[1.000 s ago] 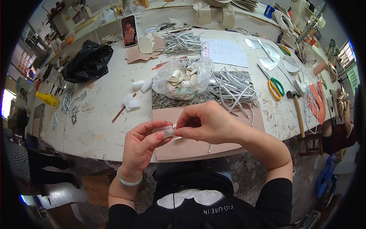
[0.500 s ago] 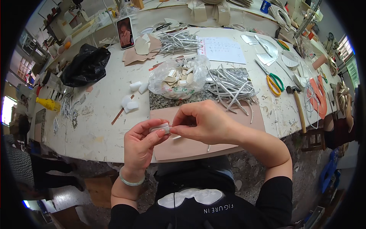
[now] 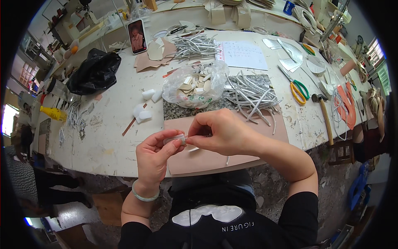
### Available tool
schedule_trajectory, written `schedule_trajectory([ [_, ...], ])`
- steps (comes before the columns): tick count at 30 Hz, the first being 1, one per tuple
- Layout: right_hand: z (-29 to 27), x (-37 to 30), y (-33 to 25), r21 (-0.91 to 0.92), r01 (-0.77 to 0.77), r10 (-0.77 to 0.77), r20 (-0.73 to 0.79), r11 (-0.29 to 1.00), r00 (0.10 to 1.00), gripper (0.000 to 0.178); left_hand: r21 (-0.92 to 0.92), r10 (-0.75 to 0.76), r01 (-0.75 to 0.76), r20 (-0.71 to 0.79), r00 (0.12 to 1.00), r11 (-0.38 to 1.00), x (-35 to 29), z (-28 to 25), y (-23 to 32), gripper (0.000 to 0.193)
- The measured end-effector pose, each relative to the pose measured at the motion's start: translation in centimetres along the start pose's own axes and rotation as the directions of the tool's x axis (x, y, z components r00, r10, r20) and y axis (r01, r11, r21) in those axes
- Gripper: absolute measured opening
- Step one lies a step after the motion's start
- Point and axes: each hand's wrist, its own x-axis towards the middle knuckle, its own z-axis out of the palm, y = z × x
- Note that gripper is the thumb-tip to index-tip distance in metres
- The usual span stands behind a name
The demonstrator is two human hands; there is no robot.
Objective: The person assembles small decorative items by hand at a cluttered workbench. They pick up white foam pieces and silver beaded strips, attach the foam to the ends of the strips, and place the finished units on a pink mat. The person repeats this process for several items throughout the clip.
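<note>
My left hand (image 3: 156,152) is closed on a small white block-like piece (image 3: 175,138), thumb in front and fingers behind. From the other side my right hand (image 3: 222,133) pinches at the piece's right end; whatever lies between those fingertips is too small and covered to make out. Under the hands lies a pinkish-brown sheet (image 3: 248,162), with a small white sliver (image 3: 193,149) on it. Farther left on the table, several white rounded pieces (image 3: 144,115) rest beside a thin brown strip (image 3: 129,127).
Beyond the hands, a clear plastic bag (image 3: 172,89) of small white and cream pieces sits on a speckled stone slab (image 3: 174,110). Silver cords (image 3: 253,97) lie beside it. Scissors (image 3: 299,91) and a hammer (image 3: 324,116) are to the right, a black bag (image 3: 93,72) and a phone (image 3: 137,37) farther left.
My left thumb has shifted slightly to the right on the white piece. Both hands stay together in nearly the same place, and the table things have not been moved.
</note>
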Motion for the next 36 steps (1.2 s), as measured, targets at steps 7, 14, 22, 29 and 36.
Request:
schedule_trajectory([
  [7, 0.0, 0.1, 0.1, -0.024, -0.019, 0.019, 0.0, 1.0, 1.0, 0.017, 0.09, 0.018, -0.019, 0.016, 1.0, 0.996, 0.0, 0.4, 0.0, 0.025],
  [14, 0.0, 0.0, 0.7, -0.035, -0.055, 0.055, -0.008, 0.998, 0.998, 0.018, 0.126, 0.004, -0.008, 0.039, 0.999, 0.992, 0.7, 0.8, -0.8, 0.026],
  [22, -1.1, -0.5, 2.2, -0.013, -0.113, 0.112, -0.06, 0.994, 0.992, 0.018, 0.308, -0.095, 0.037, 0.178, 0.979, 0.951, 3.5, 0.7, -1.0, 0.034],
  [29, 0.5, -1.2, 6.4, -0.142, 0.034, -0.053, -0.131, 0.989, 0.99, 0.014, 0.703, 0.129, -0.346, 0.345, 0.93, 0.621, 2.9, 0.4, -1.6, 0.053],
  [36, 2.3, -2.3, 9.2, -0.293, 0.153, -0.212, -0.183, 0.944, 0.96, 0.012, 0.765, 0.109, -0.512, 0.514, 0.851, 0.39, 2.2, 0.2, -4.3, 0.069],
])
